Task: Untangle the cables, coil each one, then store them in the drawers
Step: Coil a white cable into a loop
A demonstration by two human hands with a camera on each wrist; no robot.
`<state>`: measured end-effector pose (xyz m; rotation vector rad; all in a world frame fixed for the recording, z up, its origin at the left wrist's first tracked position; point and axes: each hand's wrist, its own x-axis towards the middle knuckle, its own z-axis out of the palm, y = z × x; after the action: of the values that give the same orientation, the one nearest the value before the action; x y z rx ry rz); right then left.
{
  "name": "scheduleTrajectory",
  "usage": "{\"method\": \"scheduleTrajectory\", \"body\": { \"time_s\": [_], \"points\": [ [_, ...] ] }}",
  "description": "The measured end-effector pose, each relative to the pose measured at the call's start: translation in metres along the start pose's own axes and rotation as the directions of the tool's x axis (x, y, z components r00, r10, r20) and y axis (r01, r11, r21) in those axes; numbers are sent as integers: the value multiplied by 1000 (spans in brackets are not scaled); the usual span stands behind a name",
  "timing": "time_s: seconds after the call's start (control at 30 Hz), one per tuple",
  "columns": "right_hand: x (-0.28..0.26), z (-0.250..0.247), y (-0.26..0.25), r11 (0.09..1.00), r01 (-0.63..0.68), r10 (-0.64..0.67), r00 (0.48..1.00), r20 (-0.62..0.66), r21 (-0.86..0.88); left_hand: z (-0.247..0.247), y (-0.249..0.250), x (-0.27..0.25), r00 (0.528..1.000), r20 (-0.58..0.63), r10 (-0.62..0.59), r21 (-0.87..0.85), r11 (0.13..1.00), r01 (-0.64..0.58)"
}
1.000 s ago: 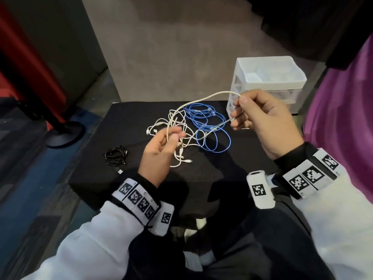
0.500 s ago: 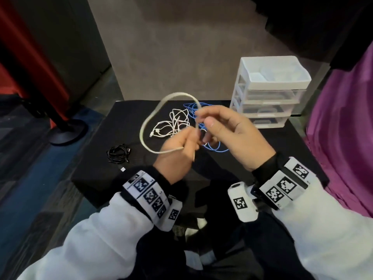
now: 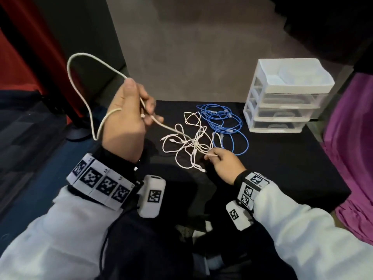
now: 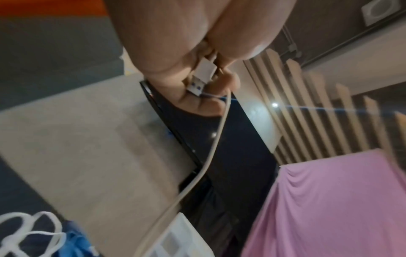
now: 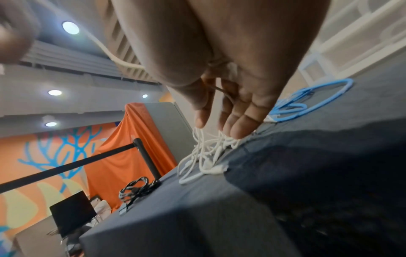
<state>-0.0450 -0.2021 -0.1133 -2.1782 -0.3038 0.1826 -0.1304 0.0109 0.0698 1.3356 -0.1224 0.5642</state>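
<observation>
My left hand (image 3: 125,116) is raised above the worktop's (image 3: 282,164) near-left part, fingers curled around a cream cable (image 3: 80,91) whose loop arcs up and left; the left wrist view shows its USB plug (image 4: 201,78) pinned against my palm. From there the cable runs down to my right hand (image 3: 224,166), which pinches it low over the worktop beside the tangle of thin white cables (image 3: 187,142). Just beyond lies the loose blue cable (image 3: 226,124), with the white drawer unit (image 3: 286,93) at the far right. A black cable bundle (image 5: 137,189) rests near the left edge.
</observation>
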Motion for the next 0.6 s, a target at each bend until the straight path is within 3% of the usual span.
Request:
{"method": "scheduleTrajectory", "body": {
  "time_s": [0.13, 0.23, 0.37, 0.43, 0.5, 0.53, 0.6],
  "points": [
    [-1, -35, -41, 971, 218, -205, 970, -128, 100, -20, -36, -3, 993, -64, -100, 234, 966, 113],
    [1, -62, -81, 898, 405, -371, 907, -196, 172, -15, -91, -19, 952, -12, -305, 458, 845, 276],
    [-2, -79, -106, 877, 452, -439, 891, -110, 161, 7, -154, -46, 827, 182, -531, 562, 747, 356],
    [-5, -79, -109, 886, 450, -449, 893, -41, 114, 26, -173, -51, 726, 271, -632, 490, 740, 461],
    [-9, -81, -108, 893, 445, -444, 896, -33, 74, 40, -184, -39, 655, 270, -706, 384, 703, 599],
    [-12, -84, -107, 895, 439, -436, 898, -55, 77, 42, -184, -28, 650, 218, -728, 371, 678, 635],
    [-17, -96, -106, 899, 432, -425, 900, -99, 67, 40, -183, -1, 702, 81, -707, 446, 656, 609]
  ]
}}
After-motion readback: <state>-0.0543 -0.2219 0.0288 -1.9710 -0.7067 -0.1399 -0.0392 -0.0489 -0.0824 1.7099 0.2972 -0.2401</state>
